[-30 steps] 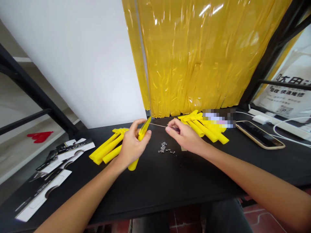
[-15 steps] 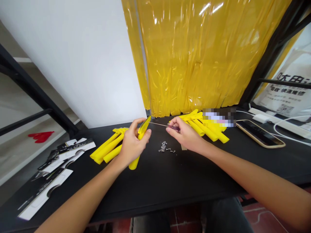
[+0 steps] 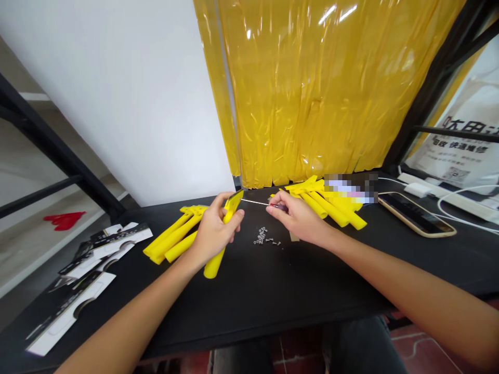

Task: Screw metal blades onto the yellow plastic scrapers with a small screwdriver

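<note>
Handle [image 3: 214, 265], bright yellow and tubular with a flat head [image 3: 234, 199], tilts just left of the screw pile [image 3: 261, 236]; I have it in the left hand [image 3: 213, 228], fingers and thumb clamped around its upper part. To the right of the screw pile, the right hand [image 3: 300, 215] pinches a thin metal rod [image 3: 255, 202] between thumb and fingers. The rod's shaft runs beyond the screw pile toward the flat head, and I can't tell from my feed whether the two touch. One bundle of yellow handles [image 3: 171, 240] lies farther left of the screw pile, another bundle [image 3: 326, 203] beyond it to the right, near a phone [image 3: 415, 214]. Well left of the screw pile, I see black-and-white card pieces [image 3: 74, 311] on the black table [image 3: 273, 291].
</note>
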{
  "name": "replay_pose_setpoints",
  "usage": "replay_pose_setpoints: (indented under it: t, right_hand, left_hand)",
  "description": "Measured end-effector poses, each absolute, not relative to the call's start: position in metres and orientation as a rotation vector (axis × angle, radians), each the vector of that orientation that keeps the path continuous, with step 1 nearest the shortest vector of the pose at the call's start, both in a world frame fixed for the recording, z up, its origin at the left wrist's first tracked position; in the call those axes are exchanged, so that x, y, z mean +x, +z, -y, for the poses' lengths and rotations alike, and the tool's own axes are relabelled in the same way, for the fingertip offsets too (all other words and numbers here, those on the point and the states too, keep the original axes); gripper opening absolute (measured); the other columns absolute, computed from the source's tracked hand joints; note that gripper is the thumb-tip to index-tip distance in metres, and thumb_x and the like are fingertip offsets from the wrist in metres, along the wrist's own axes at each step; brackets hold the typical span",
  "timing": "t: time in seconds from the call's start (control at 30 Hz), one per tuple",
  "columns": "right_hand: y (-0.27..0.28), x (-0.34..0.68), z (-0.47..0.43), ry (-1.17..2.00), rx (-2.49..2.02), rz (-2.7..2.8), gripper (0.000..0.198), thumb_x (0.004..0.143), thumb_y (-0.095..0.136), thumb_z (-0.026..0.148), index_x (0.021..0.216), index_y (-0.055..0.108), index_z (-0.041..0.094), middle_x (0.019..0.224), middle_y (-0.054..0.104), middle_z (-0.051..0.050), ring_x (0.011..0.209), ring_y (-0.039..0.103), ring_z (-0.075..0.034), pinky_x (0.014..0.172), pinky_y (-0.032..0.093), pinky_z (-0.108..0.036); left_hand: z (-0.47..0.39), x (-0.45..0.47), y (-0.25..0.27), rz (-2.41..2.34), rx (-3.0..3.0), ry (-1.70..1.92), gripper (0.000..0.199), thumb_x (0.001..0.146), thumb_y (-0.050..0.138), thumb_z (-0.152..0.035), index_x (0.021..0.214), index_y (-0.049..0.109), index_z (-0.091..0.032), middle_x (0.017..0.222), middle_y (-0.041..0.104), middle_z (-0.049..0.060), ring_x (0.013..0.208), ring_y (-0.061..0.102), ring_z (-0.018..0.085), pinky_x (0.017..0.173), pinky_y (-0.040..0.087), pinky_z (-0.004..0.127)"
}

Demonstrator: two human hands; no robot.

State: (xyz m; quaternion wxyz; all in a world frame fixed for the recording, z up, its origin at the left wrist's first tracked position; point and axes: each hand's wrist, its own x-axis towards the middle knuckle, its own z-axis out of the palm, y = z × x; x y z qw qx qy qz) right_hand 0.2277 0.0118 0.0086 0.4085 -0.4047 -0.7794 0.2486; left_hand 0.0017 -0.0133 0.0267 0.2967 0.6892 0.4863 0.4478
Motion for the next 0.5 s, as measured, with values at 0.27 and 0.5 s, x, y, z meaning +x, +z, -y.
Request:
replay_pose_setpoints:
  t: [0.27,0.5]
  right_hand:
    - [0.0167,0.2332,-0.0118,0.585,-0.996,2.073,0.03,0.1,0.043,0.039,0.082,0.057,0.021,0.074,0.058,0.001,0.071,0.053,-0.015,0.066,0.037,-0.028]
    - [0.0127,0.2245,-0.0081,1.341,-0.997,1.741,0.037,0.096,0.047,0.052,0.077,0.053,0.021,0.059,0.033,0.007,0.046,0.026,-0.009,0.042,0.02,-0.023]
  left_hand:
    - [0.0134,0.0009,0.0257,-1.301,1.872,1.183,0.033,0.088,0.063,-0.035,0.116,0.054,-0.018,0.055,0.059,-0.005,0.034,0.049,0.01,0.036,0.04,0.02]
    - [0.0099,-0.003,0.0191,-1.301,1.897,1.204,0.018,0.091,0.06,-0.037,0.091,0.056,-0.019,0.056,0.06,-0.003,0.035,0.051,0.01,0.038,0.041,0.022]
